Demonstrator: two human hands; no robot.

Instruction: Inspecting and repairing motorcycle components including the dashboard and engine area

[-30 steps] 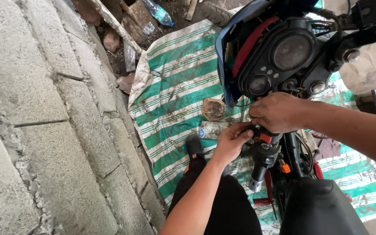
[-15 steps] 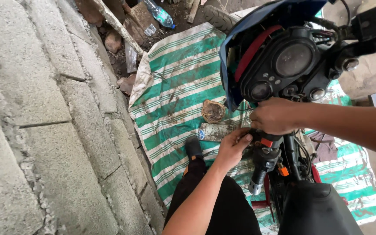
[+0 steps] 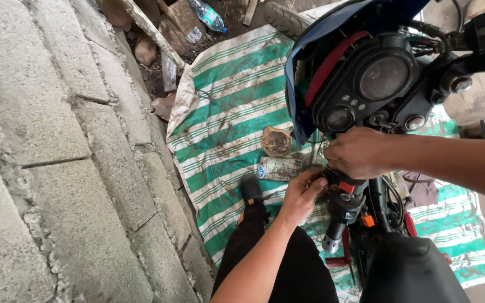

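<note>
A motorcycle's left handlebar switch block, black with orange buttons, sits below the instrument cluster. My right hand is closed over the top of the handlebar just above that block. My left hand comes up from below, with its fingertips pinched against the block's left side. What the fingers hold there is hidden. The bare handlebar end pokes out under both hands.
A dirty green-and-white striped tarp covers the ground. On it lie a round brown tin and a flat muddy box. A concrete block wall runs along the left. My black-trousered leg and the motorcycle seat are below.
The view has shifted slightly. My left hand has crept a little closer to the switch block. My right hand stays closed on the handlebar.
</note>
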